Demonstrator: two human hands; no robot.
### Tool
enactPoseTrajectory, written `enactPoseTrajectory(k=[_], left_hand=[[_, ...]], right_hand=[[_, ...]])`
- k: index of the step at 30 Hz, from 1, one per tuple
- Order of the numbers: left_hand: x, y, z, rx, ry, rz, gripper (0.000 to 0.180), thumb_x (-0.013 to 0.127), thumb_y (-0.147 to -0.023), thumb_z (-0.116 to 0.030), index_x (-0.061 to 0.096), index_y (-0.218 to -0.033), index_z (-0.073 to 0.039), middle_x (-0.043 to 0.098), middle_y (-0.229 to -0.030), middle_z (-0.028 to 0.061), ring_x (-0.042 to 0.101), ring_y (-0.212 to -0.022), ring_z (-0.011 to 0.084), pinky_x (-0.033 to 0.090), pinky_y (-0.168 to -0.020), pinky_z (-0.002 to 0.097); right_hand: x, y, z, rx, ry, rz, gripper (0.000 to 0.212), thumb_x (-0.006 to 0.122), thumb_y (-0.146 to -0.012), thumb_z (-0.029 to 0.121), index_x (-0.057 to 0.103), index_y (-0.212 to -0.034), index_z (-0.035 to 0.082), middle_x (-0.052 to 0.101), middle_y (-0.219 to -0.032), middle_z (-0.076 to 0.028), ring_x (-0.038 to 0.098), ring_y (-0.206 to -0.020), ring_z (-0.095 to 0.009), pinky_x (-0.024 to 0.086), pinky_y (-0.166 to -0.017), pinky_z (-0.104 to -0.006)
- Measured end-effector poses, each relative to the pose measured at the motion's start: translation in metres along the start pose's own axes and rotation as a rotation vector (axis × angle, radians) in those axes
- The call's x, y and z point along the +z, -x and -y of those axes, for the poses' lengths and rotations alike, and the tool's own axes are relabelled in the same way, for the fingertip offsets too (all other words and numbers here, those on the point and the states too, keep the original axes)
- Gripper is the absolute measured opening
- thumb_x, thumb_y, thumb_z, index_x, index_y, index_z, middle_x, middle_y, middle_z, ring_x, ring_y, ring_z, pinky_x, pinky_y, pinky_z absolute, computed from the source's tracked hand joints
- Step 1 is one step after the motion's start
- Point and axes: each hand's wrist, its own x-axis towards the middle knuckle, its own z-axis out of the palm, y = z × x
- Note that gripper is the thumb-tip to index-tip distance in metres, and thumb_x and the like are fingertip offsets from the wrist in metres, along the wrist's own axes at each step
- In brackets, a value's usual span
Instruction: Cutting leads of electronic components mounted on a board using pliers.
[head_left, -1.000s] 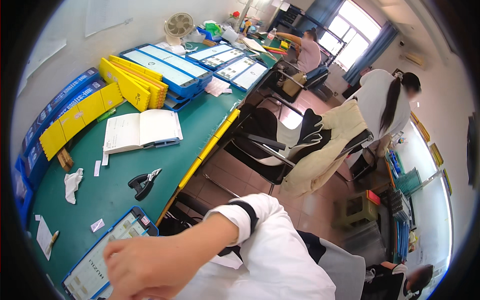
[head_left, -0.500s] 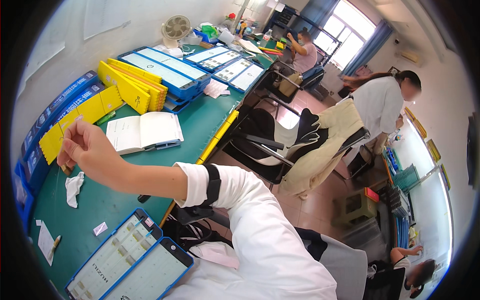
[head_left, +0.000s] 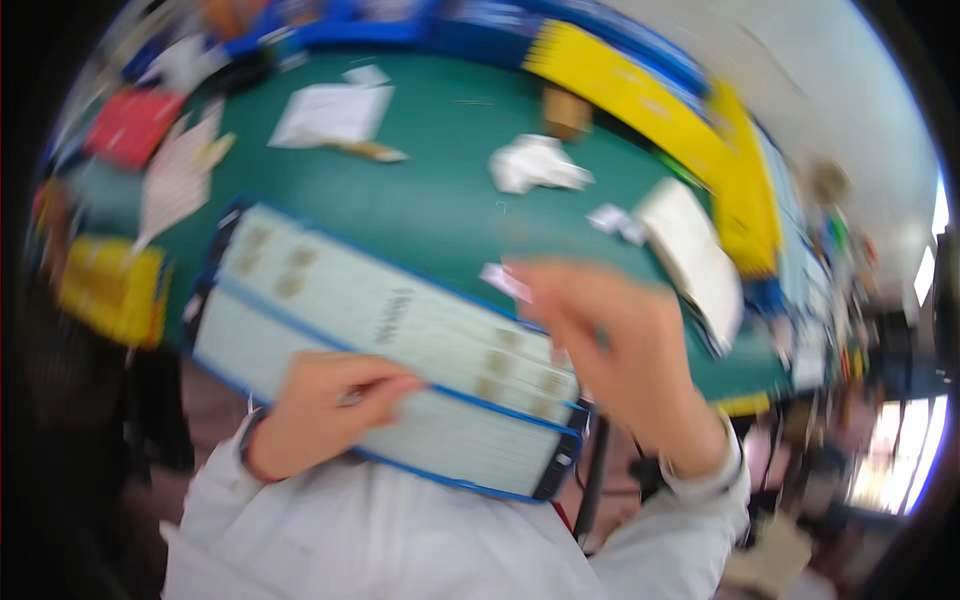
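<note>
A long blue-framed case (head_left: 350,290) with two pale panels and black ends lies across the desk's near edge, in front of my body. Small grey-brown pieces sit in groups on its far panel. Over the near panel is my left hand (head_left: 325,412), fingers curled, with thumb and forefinger pressed together; whatever they pinch is too small or blurred to name. My right hand (head_left: 625,345) hovers at the case's right part, its bent fingers smeared by motion. Beside those fingertips a small pinkish-white slip (head_left: 505,282) lies on the desk.
On the green desk (head_left: 430,190) are a crumpled white tissue (head_left: 540,163), an open notebook (head_left: 690,250), a white paper (head_left: 335,112) and a pen (head_left: 370,150). Yellow boards (head_left: 630,100) and blue bins (head_left: 350,30) line the back. A red item (head_left: 135,125) stands left.
The view has swung from the room at right to the desk before me. My right hand has come back from the far desk to the case. My left hand now shows.
</note>
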Motion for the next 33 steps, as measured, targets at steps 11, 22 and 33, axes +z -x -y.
enactPoseTrajectory(k=[11, 22, 33], left_hand=[[-0.014, 0.029, 0.012, 0.18, 0.311, -0.117, 0.011, 0.068, -0.086, -0.009, 0.071, -0.093, 0.0, 0.07, -0.074, 0.0065, 0.066, -0.063, 0.0102, 0.048, -0.056, 0.0217], [-0.099, 0.009, 0.102, -0.059, -0.558, -1.016, 0.049, 0.056, -0.094, -0.034, 0.05, -0.133, -0.005, 0.053, -0.13, 0.0171, 0.046, -0.122, 0.0307, 0.033, -0.102, 0.0378], [-0.073, 0.003, 0.095, -0.024, -0.496, -0.947, 0.051, 0.059, -0.091, -0.033, 0.049, -0.133, -0.005, 0.052, -0.129, 0.0114, 0.043, -0.119, 0.0284, 0.03, -0.101, 0.0412]], right_hand=[[0.046, -0.008, 0.043, -0.086, -0.086, 0.304, 0.018, 0.075, -0.076, 0.0, 0.071, -0.093, -0.001, 0.069, -0.078, -0.011, 0.067, -0.064, -0.016, 0.05, -0.057, -0.0227], [0.078, -0.103, 0.055, 0.25, -0.373, 0.23, 0.014, 0.07, -0.084, 0.007, 0.072, -0.09, -0.005, 0.067, -0.073, -0.008, 0.062, -0.061, -0.01, 0.048, -0.054, -0.0206], [0.188, -0.147, 0.038, 0.167, -0.262, 0.32, 0.023, 0.072, -0.085, 0.02, 0.073, -0.093, -0.001, 0.066, -0.071, -0.004, 0.056, -0.056, -0.006, 0.044, -0.049, -0.0197]])
